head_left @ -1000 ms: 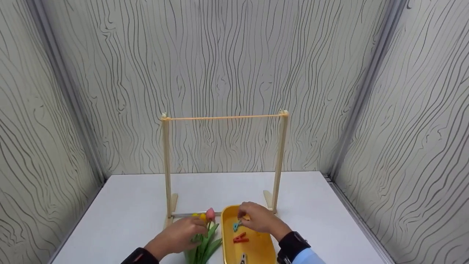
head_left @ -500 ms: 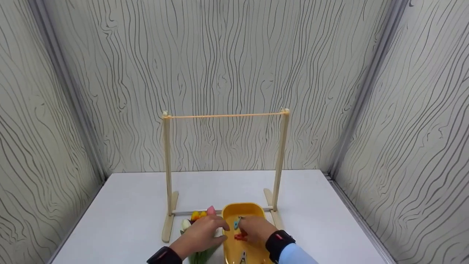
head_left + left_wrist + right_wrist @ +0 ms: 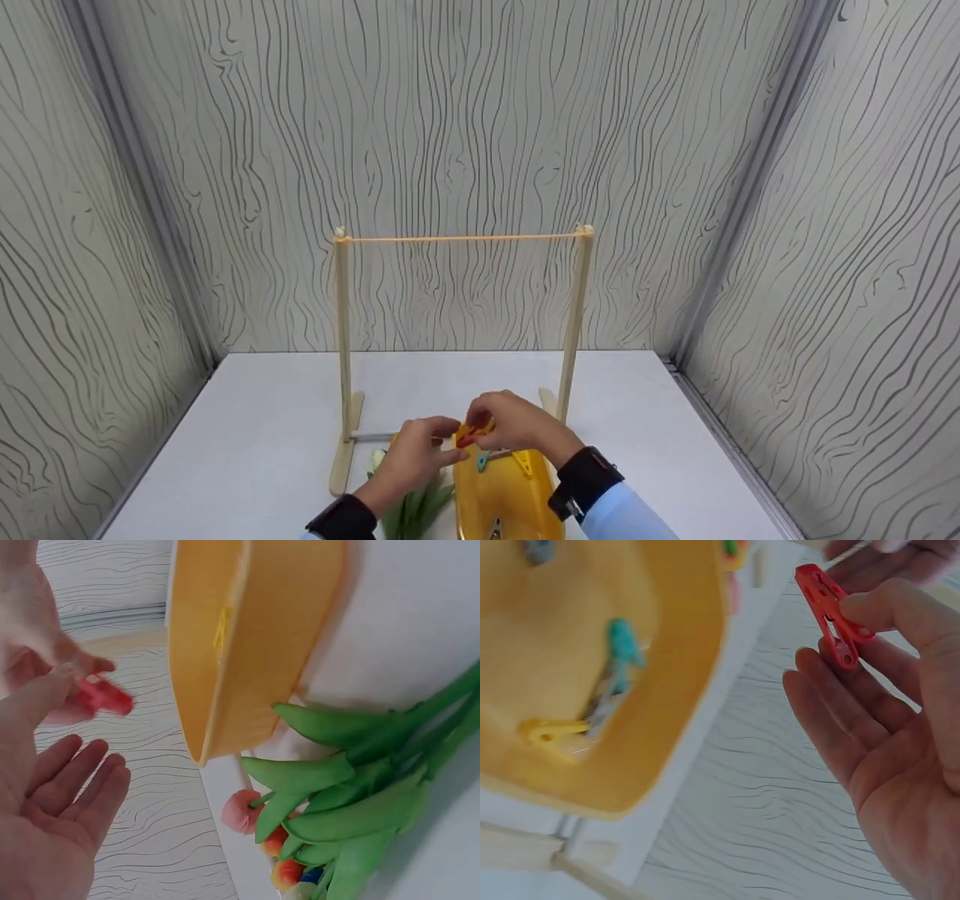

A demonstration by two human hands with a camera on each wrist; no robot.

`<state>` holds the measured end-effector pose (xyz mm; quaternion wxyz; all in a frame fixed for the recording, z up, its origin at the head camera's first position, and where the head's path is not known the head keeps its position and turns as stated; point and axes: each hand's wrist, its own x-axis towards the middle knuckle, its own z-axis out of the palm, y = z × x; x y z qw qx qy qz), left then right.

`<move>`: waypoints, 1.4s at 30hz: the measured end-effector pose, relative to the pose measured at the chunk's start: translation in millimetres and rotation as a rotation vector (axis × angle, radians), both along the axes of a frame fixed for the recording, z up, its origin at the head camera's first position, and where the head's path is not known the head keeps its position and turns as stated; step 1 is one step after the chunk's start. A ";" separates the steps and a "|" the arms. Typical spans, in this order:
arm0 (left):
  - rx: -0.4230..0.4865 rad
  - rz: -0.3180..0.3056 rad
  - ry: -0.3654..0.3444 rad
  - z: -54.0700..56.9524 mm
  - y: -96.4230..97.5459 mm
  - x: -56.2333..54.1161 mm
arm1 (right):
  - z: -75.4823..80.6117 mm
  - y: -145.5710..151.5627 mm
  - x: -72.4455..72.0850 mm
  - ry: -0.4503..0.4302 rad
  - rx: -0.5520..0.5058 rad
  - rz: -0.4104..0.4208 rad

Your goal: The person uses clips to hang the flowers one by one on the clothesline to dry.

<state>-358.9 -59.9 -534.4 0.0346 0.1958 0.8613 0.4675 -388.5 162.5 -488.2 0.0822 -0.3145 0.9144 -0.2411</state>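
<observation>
My right hand (image 3: 517, 427) pinches a red clothespin (image 3: 831, 619) between thumb and index finger, raised above the yellow tray (image 3: 459, 499). The other right fingers spread loosely beneath it in the right wrist view. My left hand (image 3: 416, 454) is held out just left of the clothespin, thumb and fingers parted with nothing in their grasp. In the left wrist view the left thumb overlaps the right hand near the clothespin. Inside the tray lie a teal clothespin (image 3: 482, 460), a yellow clothespin (image 3: 523, 463) and a greyish clothespin (image 3: 495, 528).
Artificial tulips (image 3: 352, 787) with green leaves lie left of the tray, partly hidden by the left hand in the head view. Behind stands a wooden frame (image 3: 343, 337) with an orange string (image 3: 461, 238) across its top. Wood-patterned walls (image 3: 465, 135) surround the white table (image 3: 255, 435).
My right hand has lifted the red clothespin from the tray and brought it up and left. My left hand has moved from over the tulips toward the right hand.
</observation>
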 end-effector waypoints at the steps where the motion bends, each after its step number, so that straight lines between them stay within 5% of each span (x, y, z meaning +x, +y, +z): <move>1: 0.027 0.004 -0.002 0.9 0.1 0.0 | 4.7 -2.6 0.6 0.005 -0.022 0.007; 10: 0.210 0.105 0.023 3.3 -0.6 2.9 | 14.0 -19.0 6.0 0.024 -0.223 0.010; 18: 0.321 0.189 -0.018 7.4 -3.3 8.5 | -4.3 -23.9 8.6 -0.096 -0.441 -0.148; 25: 0.371 0.163 0.017 14.5 -6.5 9.4 | -6.7 -27.3 10.2 -0.215 -0.639 -0.237; 34: 0.399 0.143 -0.013 40.2 -8.7 -3.0 | -1.8 -32.2 7.7 -0.184 -0.747 -0.188; 42: 0.389 0.153 -0.028 45.3 -11.3 -5.0 | -1.2 -32.8 11.2 -0.185 -0.770 -0.216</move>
